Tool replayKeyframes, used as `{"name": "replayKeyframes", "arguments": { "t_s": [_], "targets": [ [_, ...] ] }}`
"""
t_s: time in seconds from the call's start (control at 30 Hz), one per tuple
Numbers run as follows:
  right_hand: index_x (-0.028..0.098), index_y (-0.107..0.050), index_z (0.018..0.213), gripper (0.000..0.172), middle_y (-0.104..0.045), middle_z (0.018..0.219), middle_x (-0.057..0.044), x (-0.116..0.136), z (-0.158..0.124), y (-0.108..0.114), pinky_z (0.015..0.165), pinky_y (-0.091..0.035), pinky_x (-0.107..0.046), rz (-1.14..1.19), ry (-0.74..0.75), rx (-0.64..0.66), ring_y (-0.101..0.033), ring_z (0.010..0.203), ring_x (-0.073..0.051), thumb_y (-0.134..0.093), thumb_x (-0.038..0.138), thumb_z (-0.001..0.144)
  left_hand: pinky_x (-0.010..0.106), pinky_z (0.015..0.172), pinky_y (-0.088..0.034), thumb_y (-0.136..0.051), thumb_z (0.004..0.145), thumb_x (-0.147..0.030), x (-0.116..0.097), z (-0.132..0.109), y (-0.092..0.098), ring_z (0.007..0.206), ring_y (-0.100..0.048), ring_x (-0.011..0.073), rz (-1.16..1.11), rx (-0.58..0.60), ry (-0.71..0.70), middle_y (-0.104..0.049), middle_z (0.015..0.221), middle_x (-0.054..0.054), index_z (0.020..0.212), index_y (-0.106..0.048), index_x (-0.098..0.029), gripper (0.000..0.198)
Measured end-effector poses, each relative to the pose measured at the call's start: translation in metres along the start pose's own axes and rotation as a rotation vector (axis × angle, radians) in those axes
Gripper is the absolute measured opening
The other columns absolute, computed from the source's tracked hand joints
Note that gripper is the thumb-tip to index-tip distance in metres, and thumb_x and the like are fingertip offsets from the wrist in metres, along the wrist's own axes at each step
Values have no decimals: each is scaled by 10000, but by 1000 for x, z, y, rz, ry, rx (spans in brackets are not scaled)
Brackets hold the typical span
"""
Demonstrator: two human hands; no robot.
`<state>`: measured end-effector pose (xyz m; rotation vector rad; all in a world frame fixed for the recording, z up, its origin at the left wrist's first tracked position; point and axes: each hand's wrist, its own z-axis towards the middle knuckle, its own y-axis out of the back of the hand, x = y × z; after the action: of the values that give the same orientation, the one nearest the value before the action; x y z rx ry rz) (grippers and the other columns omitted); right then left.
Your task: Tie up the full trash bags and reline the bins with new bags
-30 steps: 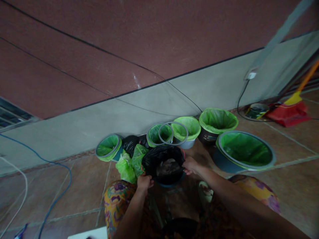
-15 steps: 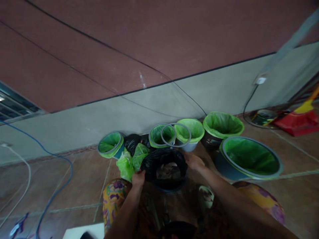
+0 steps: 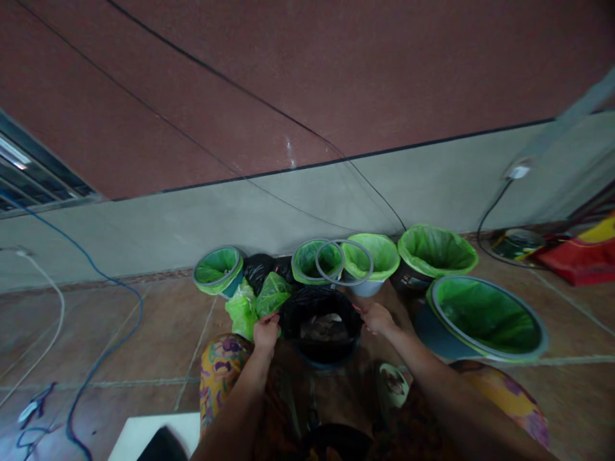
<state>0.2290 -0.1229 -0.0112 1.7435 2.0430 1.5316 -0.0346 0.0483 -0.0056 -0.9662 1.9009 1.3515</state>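
Note:
A bin lined with a black bag point(image 3: 319, 352) stands on the floor between my knees, with greyish contents point(image 3: 324, 327) inside. My left hand point(image 3: 266, 331) pinches the left edge of the black bag, its fingers closed. On the opposite side, my right hand point(image 3: 376, 317) has its fingers closed on the bag's right edge. Just beyond the left hand lie crumpled light green bags point(image 3: 241, 309) and black bags point(image 3: 259, 270). A loose grey ring point(image 3: 344, 280) rests across two green-lined bins point(image 3: 307, 255) behind the black-lined one.
More green-lined bins stand at the left point(image 3: 218, 272), back right point(image 3: 435, 253) and right point(image 3: 485, 314). A red dustpan point(image 3: 579, 259) lies far right. A blue cable point(image 3: 139, 307) and a white cable point(image 3: 61, 307) run along the left. A white board point(image 3: 144, 435) is at lower left.
The camera view has shifted slightly. My left hand has risen a little beside the bag, and the black bag's rim is drawn somewhat wider and flatter between both hands.

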Motion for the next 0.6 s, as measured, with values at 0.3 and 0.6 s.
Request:
{"name": "replayKeyframes", "arguments": {
  "t_s": [0.3,0.6],
  "targets": [
    [191,-737,858,243,-740,884,-54,37,-18,26,774,-442,-246,-201,412,-127,-660,872,-180,-496,166,877,263,903,-507,-690,755,-269,-53,-18,3,925,-666,164,-253,238,-258,-749,949,47,751,-733,-174,104],
    [174,-604,851,127,-653,704,9,103,-29,24,576,-486,-201,436,562,183,-629,605,-109,-490,227,872,312,913,-499,-746,720,-397,-115,-51,-15,904,-671,188,-381,659,-478,-768,947,55,856,-779,-171,266]
  ]
}}
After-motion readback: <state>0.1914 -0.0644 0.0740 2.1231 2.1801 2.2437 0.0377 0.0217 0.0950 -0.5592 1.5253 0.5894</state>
